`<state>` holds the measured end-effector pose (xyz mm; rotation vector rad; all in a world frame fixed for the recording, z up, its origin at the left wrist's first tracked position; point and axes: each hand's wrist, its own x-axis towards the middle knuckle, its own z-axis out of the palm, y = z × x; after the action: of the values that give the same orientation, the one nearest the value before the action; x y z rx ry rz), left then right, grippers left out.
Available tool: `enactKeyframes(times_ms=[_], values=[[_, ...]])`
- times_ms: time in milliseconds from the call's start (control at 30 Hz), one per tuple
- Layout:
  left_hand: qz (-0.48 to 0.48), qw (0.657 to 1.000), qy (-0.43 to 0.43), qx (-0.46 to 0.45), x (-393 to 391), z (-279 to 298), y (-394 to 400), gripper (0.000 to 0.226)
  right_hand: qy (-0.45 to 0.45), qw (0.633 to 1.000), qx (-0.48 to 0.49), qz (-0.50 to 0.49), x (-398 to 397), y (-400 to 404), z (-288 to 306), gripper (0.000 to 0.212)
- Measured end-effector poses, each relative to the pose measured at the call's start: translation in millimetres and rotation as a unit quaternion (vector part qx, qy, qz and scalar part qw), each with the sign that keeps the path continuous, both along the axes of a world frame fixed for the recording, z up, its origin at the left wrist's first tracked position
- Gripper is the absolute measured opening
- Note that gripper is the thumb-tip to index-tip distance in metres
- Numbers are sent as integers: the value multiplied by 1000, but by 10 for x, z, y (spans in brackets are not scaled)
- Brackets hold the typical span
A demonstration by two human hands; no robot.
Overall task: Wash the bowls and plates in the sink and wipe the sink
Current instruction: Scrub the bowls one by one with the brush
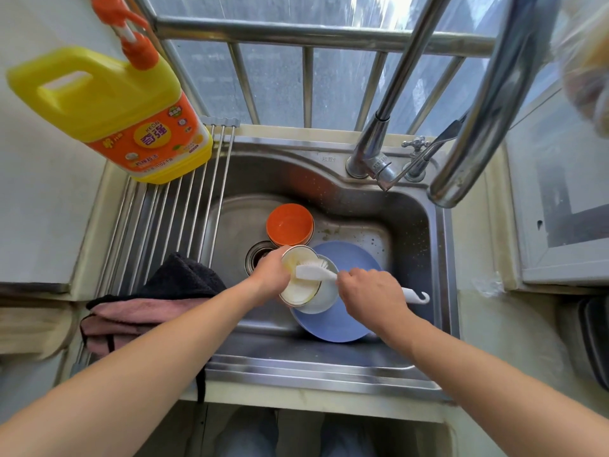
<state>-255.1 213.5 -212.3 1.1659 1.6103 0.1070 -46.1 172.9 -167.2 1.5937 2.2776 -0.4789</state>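
My left hand grips a cream bowl by its rim, tilted over the steel sink. My right hand holds the handle of a white dish brush, whose bristle head lies inside the cream bowl. Under the bowl sits a pale grey-white bowl on a blue plate. An orange bowl stands behind them near the drain.
A yellow detergent bottle stands on the roll-up drying rack at the left. Dark and pink cloths hang over the rack's front. The tap rises at the back right, and a window railing stands behind.
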Motion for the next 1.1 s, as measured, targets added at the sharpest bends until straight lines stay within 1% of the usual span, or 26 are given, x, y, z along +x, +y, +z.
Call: enactKeyframes(times_ms=[67,133,167,200,233,267,300,333,367,400,467,500,533,567,600,633,667,700,733,767,800,833,900,967,1033,1100], values=[[19,1000,-4,7,8,-69,8,58,-6,999,-19,-33,-80,-39,38,11],[24,1000,-6,16,22,-108,18,62,81,973,-142,-165,-167,-87,36,19],[32,999,-10,16,28,-94,21,63,163,927,-226,-253,-177,-84,9,27],[41,999,-21,15,34,-69,14,61,232,858,-299,-347,-176,-64,3,29],[48,998,-37,12,30,-67,-1,56,263,808,-337,-405,-159,-43,-4,27],[49,997,-51,7,34,-66,-19,52,261,809,-336,-405,-126,-23,-11,27],[47,997,-61,4,40,-42,-36,53,224,862,-290,-350,-96,-1,-21,28],[48,997,-62,-3,43,-38,-41,56,143,935,-214,-246,-66,9,-11,27],[60,996,-70,-13,53,-18,-46,60,38,983,-125,-127,-44,12,-3,19],[80,993,-86,-35,66,7,-42,63,-22,997,-57,-36,-39,2,26,12],[115,984,-108,-82,103,32,-9,67,-54,998,-5,38,-44,-41,39,15],[117,982,-111,-95,112,37,-2,68,-45,999,-21,17,-72,-68,24,15],[115,983,-110,-95,118,32,-1,70,-2,997,-62,-47,-104,-81,19,14],[110,985,-105,-84,111,33,-7,72,58,981,-135,-129,-132,-93,0,19],[105,987,-99,-70,103,25,-14,72,140,940,-230,-212,-139,-80,-25,25],[109,987,-96,-62,86,10,-22,71,212,876,-314,-300,-122,-51,-37,28],[120,985,-100,-67,82,8,-29,71,253,819,-359,-368,-94,-15,-46,27],[134,982,-108,-77,95,15,-39,70,268,800,-359,-400,-47,17,-59,26],[145,979,-114,-89,123,29,-49,70,256,829,-318,-382,-2,45,-79,28],[152,976,-119,-101,162,60,-69,69,201,898,-240,-309,29,61,-93,30],[159,973,-124,-114,200,80,-99,68,103,963,-146,-203,48,70,-84,27],[171,968,-131,-126,232,105,-128,65,16,992,-68,-105,51,62,-66,20],[200,958,-149,-145,275,136,-127,64,-43,999,-12,13,3,14,8,15],[203,957,-145,-145,274,101,-94,68,-37,998,-51,17,-70,-76,15,16],[193,964,-128,-129,232,89,-60,72,45,984,-145,-88,-123,-101,3,20],[176,972,-109,-113,182,67,-56,73,161,916,-273,-244,-127,-9,-49,30]])
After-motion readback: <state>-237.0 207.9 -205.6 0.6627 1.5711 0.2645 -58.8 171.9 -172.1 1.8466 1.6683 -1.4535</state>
